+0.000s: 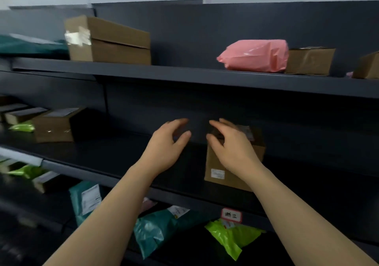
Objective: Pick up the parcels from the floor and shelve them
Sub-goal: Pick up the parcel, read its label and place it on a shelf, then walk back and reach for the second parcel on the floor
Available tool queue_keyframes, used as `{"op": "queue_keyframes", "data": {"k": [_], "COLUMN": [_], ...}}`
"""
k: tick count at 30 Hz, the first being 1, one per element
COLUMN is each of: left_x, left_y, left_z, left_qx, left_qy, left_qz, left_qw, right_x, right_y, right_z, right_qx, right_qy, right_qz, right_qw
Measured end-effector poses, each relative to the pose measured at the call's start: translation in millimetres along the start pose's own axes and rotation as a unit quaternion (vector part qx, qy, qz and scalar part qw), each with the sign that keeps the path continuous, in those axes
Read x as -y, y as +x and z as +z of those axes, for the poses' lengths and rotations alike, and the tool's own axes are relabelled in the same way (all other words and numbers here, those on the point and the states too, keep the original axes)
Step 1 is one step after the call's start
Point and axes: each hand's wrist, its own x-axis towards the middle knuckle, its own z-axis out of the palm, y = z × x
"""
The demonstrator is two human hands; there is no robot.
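Just behind right hand fingers: box.

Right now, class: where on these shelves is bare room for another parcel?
Middle shelf: free between the left cardboard box and the box under the right hand. Top shelf: open between large carton and pink bag. Bottom is crowded.
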Motion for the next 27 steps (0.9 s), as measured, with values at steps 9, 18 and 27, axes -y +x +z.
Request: {"op": "queue_keyframes", "data": {"k": [9, 18, 27], "left_x": [46.1, 86.6, 125.2], "left_y": [-67.5, -150.3, -236.4], "left_z": [-94.3, -210.8, -345.1], "left_qx": [-0.089, -0.169, -0.218], "left_qy": [0.037, 0.104, 0.157], "left_qz": [-0.091, -0.181, -0.236], "left_qw": [0.991, 0.963, 0.934], "right_x": [82.1, 200.1, 349.3], "right_y": [-6.8, -22.8, -52.6], "right_z": [63.5, 135.0, 219.4], "right_qx": [0.065, 0.149, 0.211], "right_qy": [0.069, 0.157, 0.217], "right_qz": [-0.092, -0.164, -0.226], "right_qw": [0.991, 0.962, 0.926]}}
